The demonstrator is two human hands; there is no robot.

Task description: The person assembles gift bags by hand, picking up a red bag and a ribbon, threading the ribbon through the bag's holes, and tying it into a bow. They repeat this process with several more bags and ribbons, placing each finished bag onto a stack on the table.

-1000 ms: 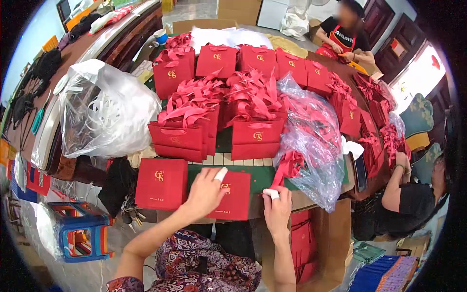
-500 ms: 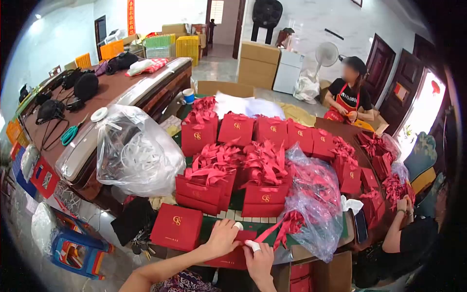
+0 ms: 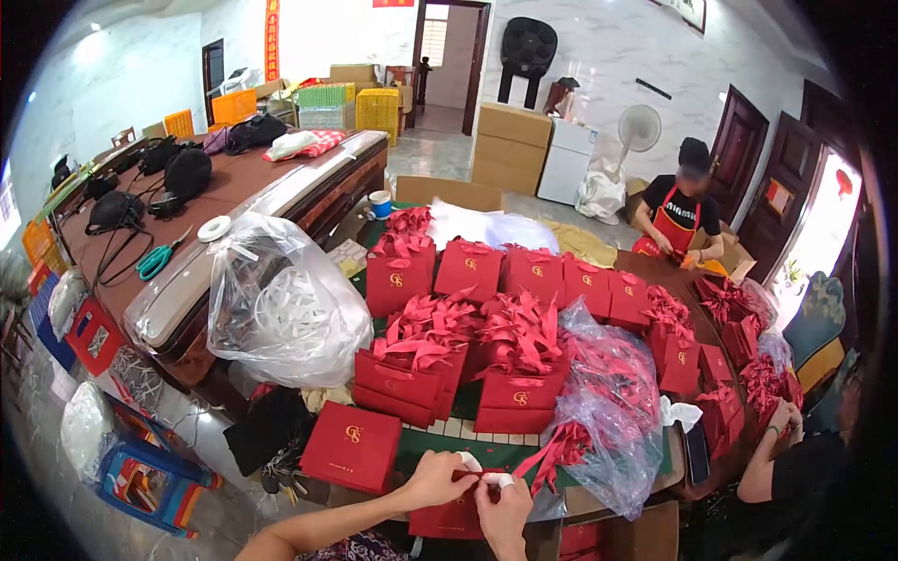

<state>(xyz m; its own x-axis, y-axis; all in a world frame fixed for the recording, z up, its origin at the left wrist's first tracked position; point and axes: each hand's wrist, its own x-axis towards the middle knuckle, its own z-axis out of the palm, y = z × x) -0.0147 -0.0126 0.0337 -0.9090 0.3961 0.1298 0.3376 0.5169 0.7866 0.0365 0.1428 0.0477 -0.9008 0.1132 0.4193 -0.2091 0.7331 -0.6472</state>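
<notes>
At the near table edge, my left hand (image 3: 438, 481) is closed in a pinch, with white wraps on its fingertips. My right hand (image 3: 503, 505), also white-wrapped at the fingers, pinches close beside it. Between them runs a short piece of red ribbon (image 3: 475, 475), partly hidden by the fingers. Just under both hands is a red paper gift bag (image 3: 440, 522) with gold print, mostly covered. A flat red bag (image 3: 352, 447) with a gold logo lies to the left. On the right, a clear plastic bag (image 3: 608, 402) holds many red ribbons, some spilling out towards my right hand.
Rows of red gift bags (image 3: 519, 400) with ribbon handles stand ahead. A clear bag of white strips (image 3: 290, 309) is at the left. A phone (image 3: 694, 451) lies to the right. One co-worker (image 3: 683, 206) is across the table; another person's arm (image 3: 762, 458) shows at right.
My left hand has moved right, close against my right hand, and the ribbon is now short between them. The camera has tilted slightly, shifting the scene right and down.
</notes>
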